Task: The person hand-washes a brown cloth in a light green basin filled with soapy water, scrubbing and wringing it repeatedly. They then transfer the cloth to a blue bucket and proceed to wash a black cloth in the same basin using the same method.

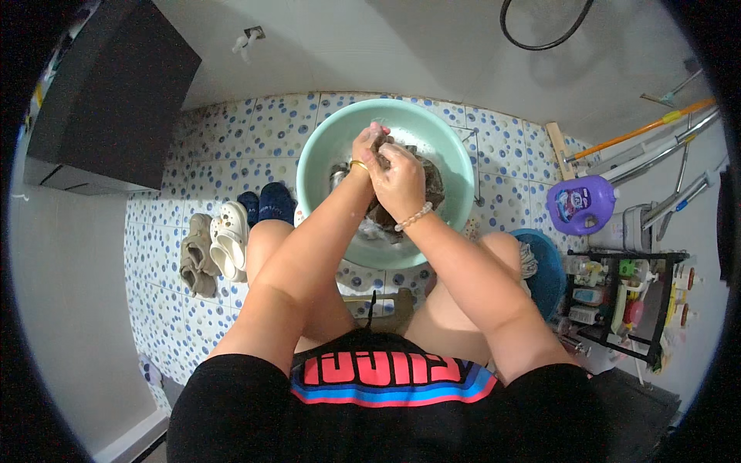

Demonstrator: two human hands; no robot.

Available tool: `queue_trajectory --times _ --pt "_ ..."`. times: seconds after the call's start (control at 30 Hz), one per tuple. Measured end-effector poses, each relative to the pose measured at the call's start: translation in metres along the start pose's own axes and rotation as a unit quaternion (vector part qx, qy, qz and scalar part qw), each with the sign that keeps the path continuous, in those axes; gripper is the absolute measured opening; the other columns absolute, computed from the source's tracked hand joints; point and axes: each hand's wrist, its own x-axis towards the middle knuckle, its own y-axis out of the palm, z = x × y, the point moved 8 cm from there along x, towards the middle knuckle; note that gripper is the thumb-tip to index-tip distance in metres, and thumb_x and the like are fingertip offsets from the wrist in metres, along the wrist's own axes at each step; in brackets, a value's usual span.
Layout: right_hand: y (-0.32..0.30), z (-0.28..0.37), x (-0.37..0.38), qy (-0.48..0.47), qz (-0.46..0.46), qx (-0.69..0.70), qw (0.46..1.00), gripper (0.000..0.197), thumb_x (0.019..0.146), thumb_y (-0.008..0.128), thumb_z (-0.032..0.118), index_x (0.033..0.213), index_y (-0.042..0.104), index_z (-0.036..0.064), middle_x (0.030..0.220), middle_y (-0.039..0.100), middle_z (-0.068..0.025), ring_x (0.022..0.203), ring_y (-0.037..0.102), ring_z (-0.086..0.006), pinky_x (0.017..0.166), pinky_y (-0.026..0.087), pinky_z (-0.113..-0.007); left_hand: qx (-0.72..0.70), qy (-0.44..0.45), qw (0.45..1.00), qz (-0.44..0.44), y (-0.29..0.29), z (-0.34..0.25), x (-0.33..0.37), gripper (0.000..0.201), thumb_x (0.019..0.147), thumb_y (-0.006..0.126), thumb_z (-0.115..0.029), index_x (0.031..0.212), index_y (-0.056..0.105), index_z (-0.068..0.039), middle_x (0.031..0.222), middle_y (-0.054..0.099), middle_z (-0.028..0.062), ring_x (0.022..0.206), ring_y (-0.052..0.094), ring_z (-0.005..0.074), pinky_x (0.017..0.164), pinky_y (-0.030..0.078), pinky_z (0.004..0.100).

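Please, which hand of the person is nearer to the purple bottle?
Right. The right hand is over the green basin, left of the purple bottle; the left hand is also there, slightly farther left.

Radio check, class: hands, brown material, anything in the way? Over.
Left hand and right hand together, gripping brown material. Material inside green basin, suds showing. Hands partly hide it.

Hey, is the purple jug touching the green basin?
Apart: the head view shows speckled floor tiles between the purple jug and the green basin.
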Motion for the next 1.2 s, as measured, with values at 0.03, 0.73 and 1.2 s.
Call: queue_trajectory --times 0.03,0.73,1.2 --pt "-0.007 0.003 0.003 -0.017 -0.048 -0.023 0.998 0.034 0.08 0.053 0.03 0.065 0.053 -0.0011 0.059 0.051 -0.0179 0.06 0.051 -0.0353 0.056 0.043 -0.037 0.128 -0.003 0.989 -0.067 -0.004 0.005 0.003 0.027 0.087 0.044 -0.028 0.082 0.05 -0.002 0.075 0.051 0.0061 0.067 0.047 0.0168 0.062 0.041 0.0317" --pt "-0.017 0.017 0.003 -0.02 0.045 -0.018 0.999 0.024 0.083 0.045 0.022 0.073 0.049 0.0011 0.066 0.054 -0.0216 0.06 0.053 -0.0383 0.053 0.043 -0.043 0.236 -0.06 0.95 -0.194 0.051 -0.034 -0.053 0.045 0.084 0.044 -0.044 0.069 0.052 -0.002 0.066 0.053 0.0052 0.057 0.044 0.0155 0.054 0.038 0.0316" --pt "-0.013 -0.024 0.037 0.058 -0.03 -0.046 0.997 0.036 0.085 0.046 0.025 0.061 0.047 -0.0012 0.057 0.049 -0.0205 0.052 0.049 -0.035 0.048 0.039 -0.038 0.233 -0.05 0.951 -0.195 0.06 -0.03 -0.037 0.038 0.086 0.043 -0.038 0.067 0.051 -0.006 0.061 0.05 0.0038 0.061 0.047 0.0121 0.056 0.039 0.0286"
